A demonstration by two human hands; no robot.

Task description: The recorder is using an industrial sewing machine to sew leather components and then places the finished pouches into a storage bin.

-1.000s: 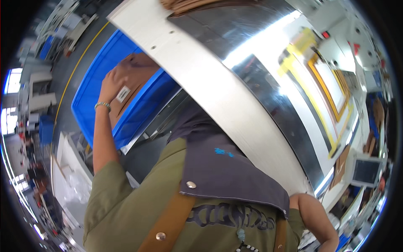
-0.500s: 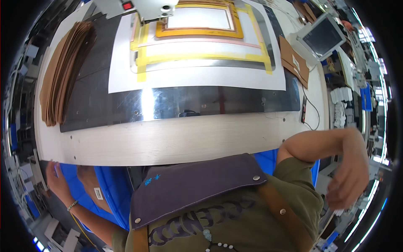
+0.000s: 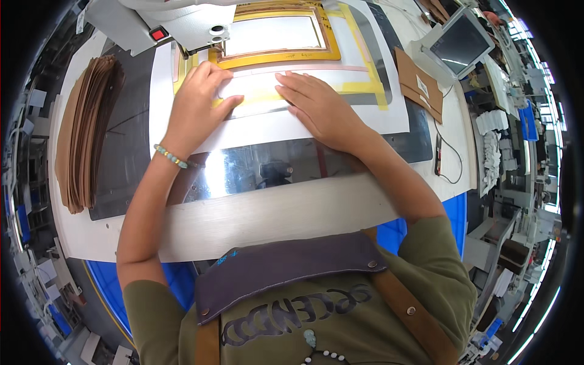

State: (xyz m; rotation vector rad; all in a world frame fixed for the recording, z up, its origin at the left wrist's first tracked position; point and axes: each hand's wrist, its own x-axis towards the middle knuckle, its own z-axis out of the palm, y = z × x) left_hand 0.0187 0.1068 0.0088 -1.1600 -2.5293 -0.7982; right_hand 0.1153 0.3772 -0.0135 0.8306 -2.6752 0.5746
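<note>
A white sheet (image 3: 340, 125) with strips of yellow tape (image 3: 286, 92) lies on a dark shiny metal plate (image 3: 243, 177). On top of it, at the far side, is a yellow frame (image 3: 274, 58) around a white panel (image 3: 274, 35). My left hand (image 3: 202, 104) rests on the taped area by the frame's near left corner, its thumb apart and fingers slightly bent, with nothing seen in it. To the right, my right hand (image 3: 319, 109) lies flat on the taped area, fingers stretched out. The palms hide part of the tape and sheet.
Above my left hand hangs a white machine head (image 3: 188, 24) with a red switch (image 3: 158, 33). A stack of brown pieces (image 3: 88, 134) stands at left. On the right are brown flat pieces (image 3: 420, 85), a screen (image 3: 459, 42) and a small tool (image 3: 438, 155).
Both hands have come up from beside the table, left from the lower left and right from the lower right, onto the taped sheet. The view has shifted slightly.
</note>
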